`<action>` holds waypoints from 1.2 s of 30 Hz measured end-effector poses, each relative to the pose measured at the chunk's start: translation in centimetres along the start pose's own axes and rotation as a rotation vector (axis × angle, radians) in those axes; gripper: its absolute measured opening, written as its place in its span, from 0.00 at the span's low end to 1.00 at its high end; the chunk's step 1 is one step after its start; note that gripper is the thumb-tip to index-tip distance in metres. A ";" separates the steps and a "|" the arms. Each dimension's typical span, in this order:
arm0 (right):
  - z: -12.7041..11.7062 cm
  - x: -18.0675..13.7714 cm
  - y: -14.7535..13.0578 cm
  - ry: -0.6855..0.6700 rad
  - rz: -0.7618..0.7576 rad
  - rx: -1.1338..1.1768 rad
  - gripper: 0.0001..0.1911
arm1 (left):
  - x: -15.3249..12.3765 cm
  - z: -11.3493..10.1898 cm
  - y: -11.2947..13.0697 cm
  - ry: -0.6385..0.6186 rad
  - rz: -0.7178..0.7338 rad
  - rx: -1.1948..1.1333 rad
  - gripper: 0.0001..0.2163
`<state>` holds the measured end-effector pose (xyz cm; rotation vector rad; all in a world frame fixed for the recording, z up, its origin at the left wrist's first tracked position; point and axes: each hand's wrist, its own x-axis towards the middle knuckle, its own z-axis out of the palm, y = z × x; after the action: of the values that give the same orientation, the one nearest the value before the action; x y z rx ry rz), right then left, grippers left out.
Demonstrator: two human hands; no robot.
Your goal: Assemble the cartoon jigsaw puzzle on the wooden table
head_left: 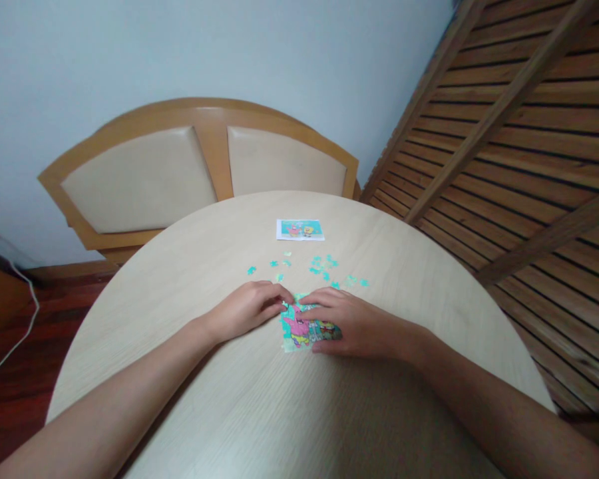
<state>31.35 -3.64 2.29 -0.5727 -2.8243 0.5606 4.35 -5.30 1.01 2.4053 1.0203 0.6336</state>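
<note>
A partly assembled jigsaw puzzle [298, 329] with pink and yellow cartoon figures on teal lies flat on the round table. My left hand [254, 303] is at its upper left corner, with thumb and index finger closed on a small puzzle piece [284, 303] at the edge; the fingertips partly hide it. Across the puzzle's right side rests my right hand [354, 322], palm down with fingers apart, covering much of that side. Beyond both hands, loose teal and pale green puzzle pieces [316, 269] are scattered.
A small reference picture [300, 230] lies farther back on the light wooden table [219, 392]. Behind the table stands a wooden chair with cream padding [144, 179]. Wooden slats [519, 133] rise on the right, and a white cable [32, 306] hangs at the left.
</note>
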 end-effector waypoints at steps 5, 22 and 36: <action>0.0 0.0 0.1 0.000 -0.004 0.000 0.27 | 0.1 0.2 0.1 0.024 -0.066 -0.089 0.09; 0.0 -0.1 -0.1 -0.014 0.014 -0.021 0.26 | -0.1 -0.7 -0.3 0.083 -0.104 0.028 0.07; -0.2 0.0 -0.2 -0.021 0.014 -0.012 0.27 | 0.2 -0.4 0.2 -0.008 -0.025 0.188 0.06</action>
<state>31.31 -3.76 2.55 -0.5932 -2.8473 0.5552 4.29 -5.20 1.51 2.5489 1.1508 0.5409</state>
